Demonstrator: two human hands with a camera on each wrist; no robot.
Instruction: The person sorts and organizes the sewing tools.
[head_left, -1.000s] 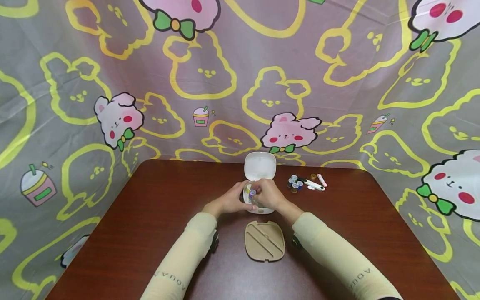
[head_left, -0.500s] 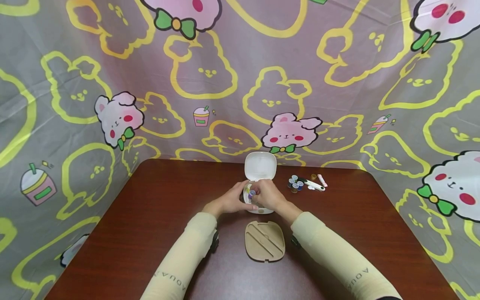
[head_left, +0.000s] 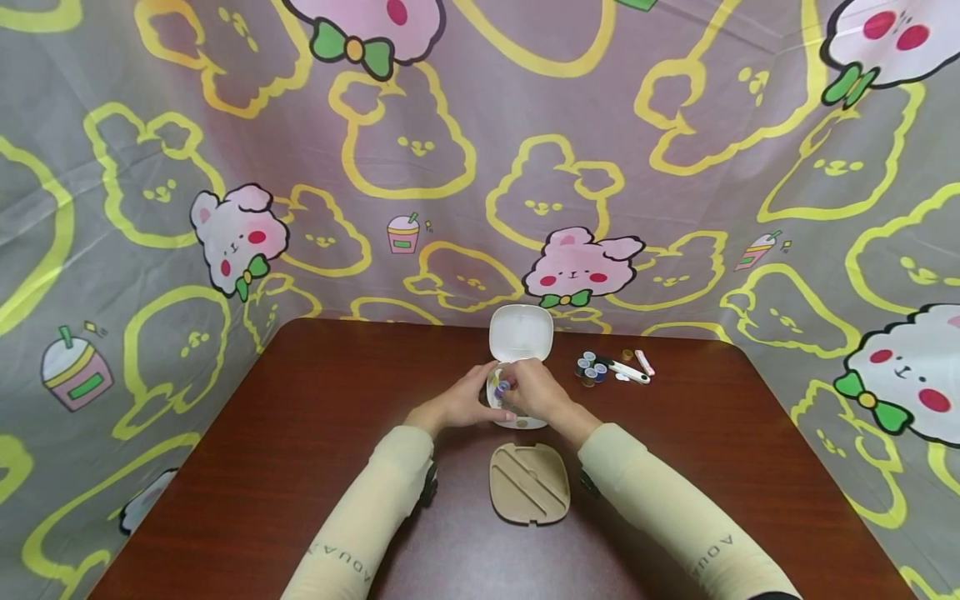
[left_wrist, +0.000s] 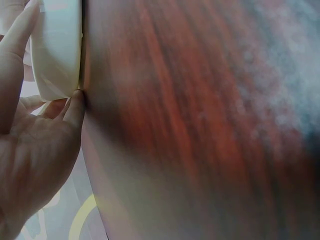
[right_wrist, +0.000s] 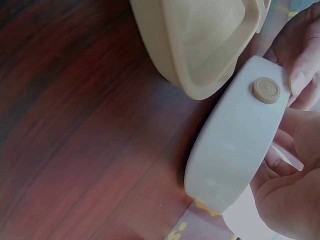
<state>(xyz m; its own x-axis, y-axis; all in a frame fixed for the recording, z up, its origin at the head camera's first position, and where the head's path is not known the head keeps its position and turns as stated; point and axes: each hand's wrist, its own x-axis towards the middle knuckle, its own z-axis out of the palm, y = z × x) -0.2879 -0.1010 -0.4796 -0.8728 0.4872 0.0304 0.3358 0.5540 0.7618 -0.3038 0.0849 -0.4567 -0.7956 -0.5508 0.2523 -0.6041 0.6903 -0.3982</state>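
- Gripping the white box (right_wrist: pixel 230 135) on the table (head_left: pixel 315 392): left hand (head_left: pixel 467 397).
- Inside it, at a purple spool (head_left: pixel 502 389): right hand (head_left: pixel 543 390), pinch unclear.
- Done: lid (head_left: pixel 521 333) open.
- Seemingly unfinished: tray (head_left: pixel 530 483) and other spools (head_left: pixel 590 377) outside.

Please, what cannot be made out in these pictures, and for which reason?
Head view: part of the inside of the box, hidden by the right hand.
Head view: whether that hand pinches the purple spool; too small to tell.
Head view: fine detail on the clustered spools, too small.
Left wrist: part of the left hand, cut off by the left edge.
Right wrist: part of the tray, cut off by the top edge.
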